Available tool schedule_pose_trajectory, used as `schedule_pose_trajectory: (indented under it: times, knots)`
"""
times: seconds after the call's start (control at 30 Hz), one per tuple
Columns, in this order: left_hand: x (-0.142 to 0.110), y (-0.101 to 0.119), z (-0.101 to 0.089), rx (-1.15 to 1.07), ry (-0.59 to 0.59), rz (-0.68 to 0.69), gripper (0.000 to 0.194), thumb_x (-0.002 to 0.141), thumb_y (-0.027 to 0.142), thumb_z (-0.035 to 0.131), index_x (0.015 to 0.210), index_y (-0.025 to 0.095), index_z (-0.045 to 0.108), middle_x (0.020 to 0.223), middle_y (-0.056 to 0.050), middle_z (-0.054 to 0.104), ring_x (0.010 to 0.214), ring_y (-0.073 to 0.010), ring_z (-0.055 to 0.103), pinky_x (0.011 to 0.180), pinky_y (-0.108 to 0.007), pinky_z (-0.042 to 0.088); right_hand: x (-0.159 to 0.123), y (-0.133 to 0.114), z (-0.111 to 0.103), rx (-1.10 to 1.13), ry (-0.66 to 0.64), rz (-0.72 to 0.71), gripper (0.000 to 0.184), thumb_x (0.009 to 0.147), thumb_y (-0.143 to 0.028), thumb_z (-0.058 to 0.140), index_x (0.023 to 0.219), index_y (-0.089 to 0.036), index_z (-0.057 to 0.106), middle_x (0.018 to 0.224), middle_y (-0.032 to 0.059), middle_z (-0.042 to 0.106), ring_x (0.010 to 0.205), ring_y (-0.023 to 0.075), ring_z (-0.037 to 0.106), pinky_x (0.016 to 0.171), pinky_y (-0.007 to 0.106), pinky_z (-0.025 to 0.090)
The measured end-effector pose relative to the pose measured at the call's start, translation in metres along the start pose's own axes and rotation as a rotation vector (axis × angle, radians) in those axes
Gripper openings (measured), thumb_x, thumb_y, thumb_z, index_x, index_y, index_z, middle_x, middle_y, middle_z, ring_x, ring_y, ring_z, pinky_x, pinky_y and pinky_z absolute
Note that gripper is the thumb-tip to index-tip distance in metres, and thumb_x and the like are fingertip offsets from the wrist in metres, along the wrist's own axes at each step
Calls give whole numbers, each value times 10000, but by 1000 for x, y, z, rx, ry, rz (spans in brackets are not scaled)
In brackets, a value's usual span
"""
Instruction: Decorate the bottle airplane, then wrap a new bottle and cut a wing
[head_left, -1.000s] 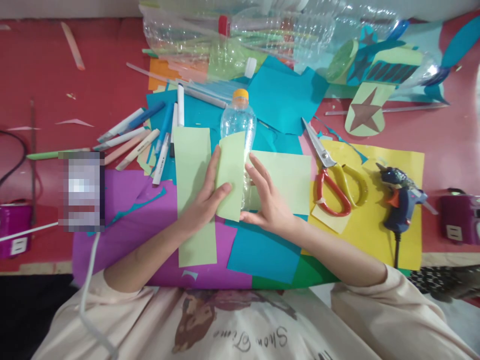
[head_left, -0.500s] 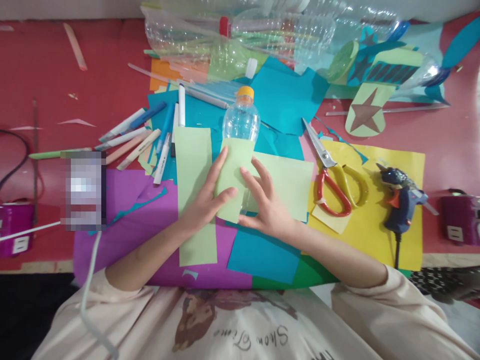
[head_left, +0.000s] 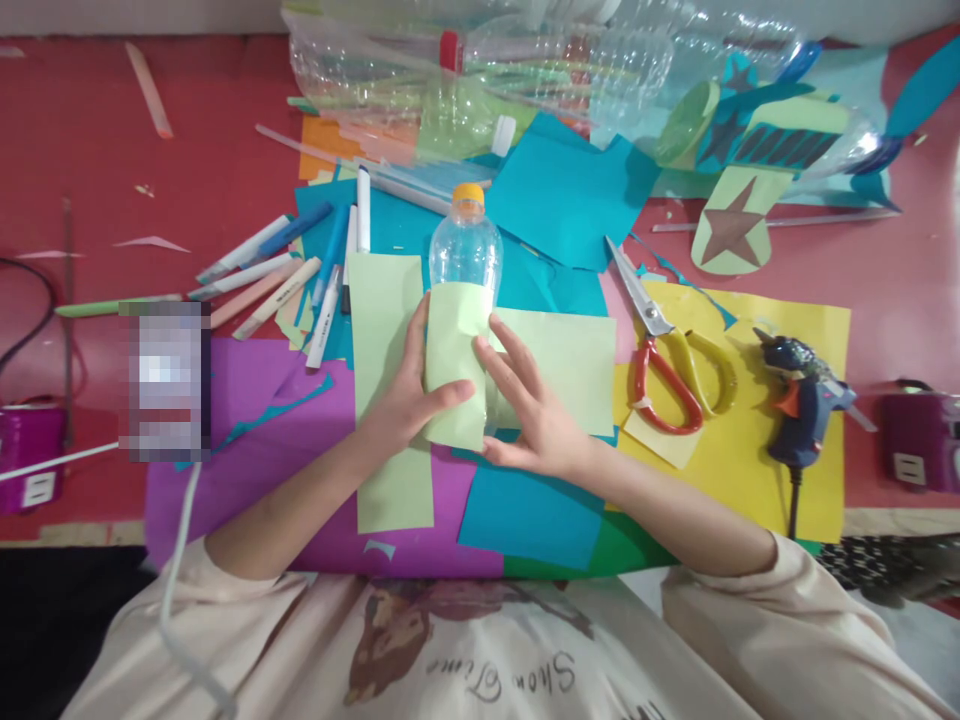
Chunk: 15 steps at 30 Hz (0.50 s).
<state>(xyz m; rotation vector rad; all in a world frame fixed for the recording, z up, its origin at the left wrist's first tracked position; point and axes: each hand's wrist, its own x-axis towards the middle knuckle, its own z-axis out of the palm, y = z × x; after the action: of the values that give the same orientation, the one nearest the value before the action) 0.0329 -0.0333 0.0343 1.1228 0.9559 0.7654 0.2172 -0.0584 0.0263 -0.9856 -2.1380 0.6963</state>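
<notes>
A clear plastic bottle (head_left: 466, 245) with an orange cap lies in front of me, cap pointing away. Around its body curves a light green paper strip (head_left: 456, 365), which continues flat to the right as a wide panel. My left hand (head_left: 409, 395) holds the bottle from the left, thumb across the paper and fingers along its side. On the other side, my right hand (head_left: 534, 405) grips it with fingertips on the paper's right part and thumb near the bottle's base. Under my left hand lies another light green strip (head_left: 390, 490).
Scissors (head_left: 652, 340) and a glue gun (head_left: 802, 400) rest on yellow paper at the right. Several markers (head_left: 277, 295) lie at the left beside a blurred device (head_left: 165, 380). Clear bottles (head_left: 555, 60) line the back, with a decorated bottle craft (head_left: 772, 140) at back right.
The bottle has shifted slightly left and rolled a little, with more of the paper facing up. Both hands stay on it, and the paper panel at right has been drawn left.
</notes>
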Motion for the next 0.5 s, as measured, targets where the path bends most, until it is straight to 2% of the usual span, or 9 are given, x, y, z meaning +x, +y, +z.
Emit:
schedule_pose_trajectory:
  times: [0.13,0.23,0.33,0.43,0.5]
  knots:
    - [0,2,0,-34,27,-32,905,748,473,709,1454,460,144,1550,45,259,1395,-318,344,1085,-457,425,1,-1,-6,-50,20,-13,702,929,-584,281,1530,-284,72,1596,95,161,1441,321,268,1102,537,379]
    - [0,4,1,-81,-11,-51,941,729,458,733,1438,505,116,1531,52,294,1367,-301,390,1045,-443,460,0,-1,-8,-77,60,-23,677,939,-549,314,1527,-277,118,1602,84,162,1443,313,272,1098,506,402]
    - [0,5,3,-109,-18,-58,971,705,457,760,1435,504,121,1541,46,272,1366,-299,389,1053,-442,448,-1,-2,-8,-106,58,-36,750,914,-559,393,1531,-241,109,1583,106,236,1444,306,281,1127,495,379]
    - [0,3,3,-107,0,-23,1002,709,455,757,1471,405,108,1572,-13,205,1400,-317,326,1094,-458,396,0,-2,-7,-117,27,-38,838,885,-593,431,1534,-191,83,1549,140,315,1440,293,297,1155,492,344]
    - [1,1,3,-89,16,7,929,750,470,705,1478,368,136,1583,-11,190,1432,-314,262,1140,-456,334,0,-2,-6,-116,18,-32,859,879,-600,436,1533,-177,74,1546,152,315,1447,285,281,1158,493,340]
